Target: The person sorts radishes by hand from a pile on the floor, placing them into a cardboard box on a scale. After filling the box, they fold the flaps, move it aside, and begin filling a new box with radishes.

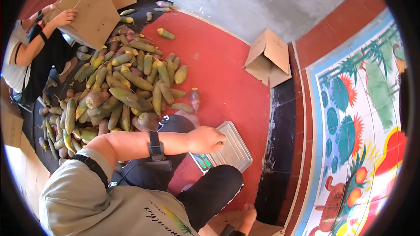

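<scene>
My left hand is closed above the near edge of a metal-topped scale with a lit green display; whatever its fingers hold, if anything, is hidden. A black strap with a device circles that wrist. Low in the view, my right hand is closed beside a brown cardboard piece, and its grip is too small to make out. A large heap of green and purplish radishes lies past my forearm, and one purple radish lies apart near the scale.
A seated co-worker holds a cardboard box at the upper left. An open box stands on the red floor by the wall. A painted mural runs along the right. More cardboard lies at the left edge.
</scene>
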The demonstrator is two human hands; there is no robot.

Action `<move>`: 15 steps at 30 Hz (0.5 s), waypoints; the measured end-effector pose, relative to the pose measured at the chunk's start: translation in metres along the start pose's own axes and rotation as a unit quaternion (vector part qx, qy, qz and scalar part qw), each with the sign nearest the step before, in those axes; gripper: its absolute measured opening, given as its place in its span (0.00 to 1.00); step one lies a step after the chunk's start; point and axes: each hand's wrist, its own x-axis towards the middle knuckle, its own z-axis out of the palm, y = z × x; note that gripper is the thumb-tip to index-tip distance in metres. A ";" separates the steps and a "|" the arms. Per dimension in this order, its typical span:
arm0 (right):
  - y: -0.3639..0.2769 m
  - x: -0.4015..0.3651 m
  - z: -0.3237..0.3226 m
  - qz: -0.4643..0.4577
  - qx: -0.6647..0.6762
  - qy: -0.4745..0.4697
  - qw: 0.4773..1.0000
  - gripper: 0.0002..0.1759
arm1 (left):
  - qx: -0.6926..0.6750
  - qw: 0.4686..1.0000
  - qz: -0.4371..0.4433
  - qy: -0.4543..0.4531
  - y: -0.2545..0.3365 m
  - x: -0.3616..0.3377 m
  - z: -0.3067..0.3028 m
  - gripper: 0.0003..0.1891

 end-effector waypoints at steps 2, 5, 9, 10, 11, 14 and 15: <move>0.044 0.002 0.065 0.022 -0.102 -0.095 0.990 0.11 | -0.002 1.000 -0.006 0.002 -0.002 -0.002 -0.004 0.08; 0.127 -0.028 0.170 -0.038 -0.190 -0.176 0.965 0.13 | -0.008 1.000 -0.013 0.001 -0.006 -0.005 -0.006 0.07; 0.235 -0.077 0.275 -0.216 -0.282 -0.109 0.928 0.15 | 0.013 1.000 -0.003 0.002 -0.009 -0.006 -0.005 0.06; 0.264 -0.079 0.297 -0.289 -0.314 -0.010 0.904 0.16 | 0.015 1.000 -0.005 0.000 -0.009 -0.005 -0.006 0.06; 0.249 -0.076 0.287 -0.291 -0.313 -0.012 0.904 0.16 | 0.015 1.000 -0.007 -0.003 -0.008 -0.005 -0.005 0.06; 0.171 -0.068 0.223 -0.065 -0.235 -0.296 0.924 0.18 | 0.005 1.000 0.011 -0.004 -0.005 -0.002 -0.003 0.08; 0.144 -0.072 0.200 -0.005 -0.185 -0.308 0.933 0.21 | 0.007 1.000 0.011 -0.003 -0.005 -0.002 0.000 0.08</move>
